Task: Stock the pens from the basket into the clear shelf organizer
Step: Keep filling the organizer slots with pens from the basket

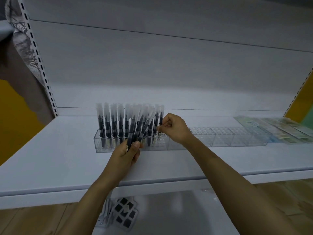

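Several pens [138, 128] gripped by left hand [125, 154] | right hand [173, 128] pinches one pen [161, 114] (upright) at organizer [104, 147]

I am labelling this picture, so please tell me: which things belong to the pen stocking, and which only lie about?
Job: clear organizer, standing pens, pen bundle in left hand, single pen pinched by right hand.
Lying about: green packets, cube-pattern pack.

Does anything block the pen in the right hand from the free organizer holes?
Nothing visible does. The right hand pinches the pen at the organizer, right of the standing pens; the bundle in the left hand is further left.
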Tool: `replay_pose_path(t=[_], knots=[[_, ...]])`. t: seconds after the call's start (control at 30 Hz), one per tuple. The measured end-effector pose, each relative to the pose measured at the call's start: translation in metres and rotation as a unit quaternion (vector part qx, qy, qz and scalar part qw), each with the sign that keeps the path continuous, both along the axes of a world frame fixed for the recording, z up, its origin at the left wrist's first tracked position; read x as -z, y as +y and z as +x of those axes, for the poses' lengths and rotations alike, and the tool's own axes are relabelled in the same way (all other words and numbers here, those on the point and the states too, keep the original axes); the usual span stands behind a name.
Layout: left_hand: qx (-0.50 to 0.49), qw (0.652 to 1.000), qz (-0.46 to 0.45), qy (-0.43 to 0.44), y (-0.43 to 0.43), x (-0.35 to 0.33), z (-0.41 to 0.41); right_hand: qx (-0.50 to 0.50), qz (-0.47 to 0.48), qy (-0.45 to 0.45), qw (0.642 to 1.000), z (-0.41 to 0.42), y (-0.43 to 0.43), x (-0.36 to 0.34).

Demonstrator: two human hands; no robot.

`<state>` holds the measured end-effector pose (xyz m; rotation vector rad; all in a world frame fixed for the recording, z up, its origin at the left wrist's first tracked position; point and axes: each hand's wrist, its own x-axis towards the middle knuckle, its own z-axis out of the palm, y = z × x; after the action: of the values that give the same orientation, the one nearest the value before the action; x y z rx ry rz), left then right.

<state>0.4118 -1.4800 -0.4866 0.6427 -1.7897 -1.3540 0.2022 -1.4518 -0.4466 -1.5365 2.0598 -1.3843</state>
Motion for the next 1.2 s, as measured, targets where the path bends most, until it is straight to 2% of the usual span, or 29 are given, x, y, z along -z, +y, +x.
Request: replay_pose_path(t=[0.17, 0.3, 0.37, 0.4, 0.47, 0.53, 0.6, 0.7, 0.83, 1.07, 1.2], knots=[[0.001, 1.0, -0.013, -0.013, 0.001, 0.0, 0.001, -0.003, -0.003, 0.0, 1.0, 0.001, 0.002, -0.001], [0.011, 1.0, -0.014, -0.022, 0.002, -0.002, 0.002, -0.037, 0.023, -0.061, 0.997, -0.001, 0.007, -0.007], [0.025, 0.999, -0.018, -0.029, 0.002, -0.003, 0.004, -0.023, 0.026, -0.057, 0.998, -0.002, 0.013, -0.011], [0.031, 0.999, -0.018, -0.032, 0.002, -0.002, 0.005, 0.006, -0.007, -0.033, 0.999, 0.0, 0.017, -0.012], [0.038, 0.999, -0.01, -0.031, 0.003, -0.004, 0.005, 0.069, -0.131, -0.003, 0.989, 0.012, 0.028, -0.009], [0.046, 0.998, 0.001, -0.029, 0.004, -0.006, 0.006, 0.067, -0.201, -0.06, 0.975, 0.034, 0.042, -0.001], [0.055, 0.998, 0.004, -0.028, 0.005, -0.007, 0.006, 0.002, -0.158, -0.144, 0.977, 0.059, 0.053, 0.008], [0.077, 0.997, 0.001, -0.021, 0.008, -0.011, 0.008, -0.06, -0.081, -0.222, 0.97, 0.084, 0.057, 0.022], [0.088, 0.996, -0.014, -0.01, 0.011, -0.014, 0.009, -0.059, -0.108, -0.325, 0.938, 0.096, 0.056, 0.032], [0.043, 0.996, -0.06, -0.047, 0.014, -0.015, 0.01, -0.052, -0.13, -0.395, 0.908, 0.095, 0.06, 0.032], [0.039, 0.994, -0.083, -0.065, 0.01, -0.01, 0.008, -0.025, -0.116, -0.348, 0.93, 0.096, 0.059, 0.029]])
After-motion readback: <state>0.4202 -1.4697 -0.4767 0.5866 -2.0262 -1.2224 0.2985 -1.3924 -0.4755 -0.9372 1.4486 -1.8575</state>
